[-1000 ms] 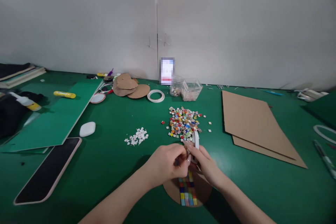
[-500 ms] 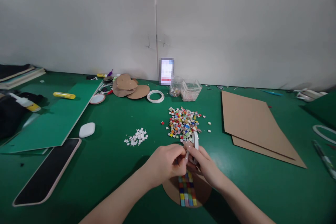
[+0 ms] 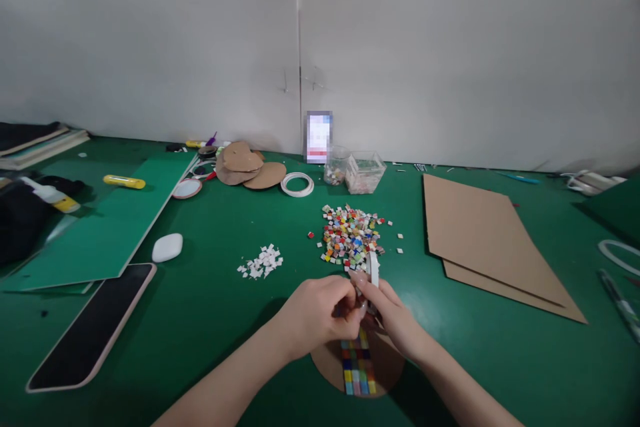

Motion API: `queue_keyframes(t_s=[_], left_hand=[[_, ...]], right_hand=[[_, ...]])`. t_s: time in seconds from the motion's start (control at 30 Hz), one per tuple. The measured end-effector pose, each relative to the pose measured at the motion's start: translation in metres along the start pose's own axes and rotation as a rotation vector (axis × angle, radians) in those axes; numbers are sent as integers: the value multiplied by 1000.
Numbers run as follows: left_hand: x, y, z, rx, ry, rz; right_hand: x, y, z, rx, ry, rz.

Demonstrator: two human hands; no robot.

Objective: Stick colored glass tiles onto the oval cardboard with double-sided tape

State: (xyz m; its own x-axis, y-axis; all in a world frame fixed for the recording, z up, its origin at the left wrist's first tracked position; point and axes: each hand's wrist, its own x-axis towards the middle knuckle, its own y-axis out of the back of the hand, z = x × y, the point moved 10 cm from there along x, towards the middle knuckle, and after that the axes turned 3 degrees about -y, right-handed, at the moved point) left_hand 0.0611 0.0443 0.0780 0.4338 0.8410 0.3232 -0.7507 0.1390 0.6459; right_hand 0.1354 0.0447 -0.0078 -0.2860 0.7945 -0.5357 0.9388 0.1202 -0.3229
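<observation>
My right hand [image 3: 393,317] is closed around a white ring, which looks like a roll of tape [image 3: 373,269], held on edge. The fingers of my left hand [image 3: 323,313] are pinched together against the near side of the ring; what lies between them is hidden. Below both hands a round cardboard disc [image 3: 327,368] lies on the table, with a strip of coloured mosaic tiles [image 3: 359,373] in rows on it. My hands cover the disc's far part. Just beyond them is a heap of loose coloured tiles [image 3: 350,233].
White paper scraps [image 3: 261,261] lie left of the tiles. Further left are a phone [image 3: 93,333], a white case [image 3: 167,247] and a green board [image 3: 115,227]. Cardboard sheets [image 3: 480,233] lie right. Behind are another white ring [image 3: 297,175], cardboard discs [image 3: 267,175] and a clear box [image 3: 365,173].
The fingers of my left hand have shifted slightly to the right against the ring. My right hand keeps its hold, and the tiles stay where they were.
</observation>
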Motion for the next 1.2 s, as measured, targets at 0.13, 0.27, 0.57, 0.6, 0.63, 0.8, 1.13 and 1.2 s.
queue_keyframes(t_s=[0.13,0.27,0.57,0.6,0.63,0.8,1.13,1.2], left_hand=[[0,0,1,-1,-1,-28],[-1,-2,0,14,-11,-50],[-1,-2,-2,47,-21,-7],[-1,-1,-1,43,-22,1],[-1,0,-1,40,-24,10],[-1,0,0,41,-28,22],[-1,-1,-3,31,13,-5],[-2,-2,-4,21,25,-20]], right_hand=[[0,0,0,25,13,-19],[1,0,3,57,-7,-32],[-1,-2,2,50,-28,-32],[-1,-2,2,50,-30,-22],[-1,-1,2,51,-32,-12],[-2,0,-1,30,-2,12],[1,-1,0,27,28,-27],[2,0,0,12,35,-22]])
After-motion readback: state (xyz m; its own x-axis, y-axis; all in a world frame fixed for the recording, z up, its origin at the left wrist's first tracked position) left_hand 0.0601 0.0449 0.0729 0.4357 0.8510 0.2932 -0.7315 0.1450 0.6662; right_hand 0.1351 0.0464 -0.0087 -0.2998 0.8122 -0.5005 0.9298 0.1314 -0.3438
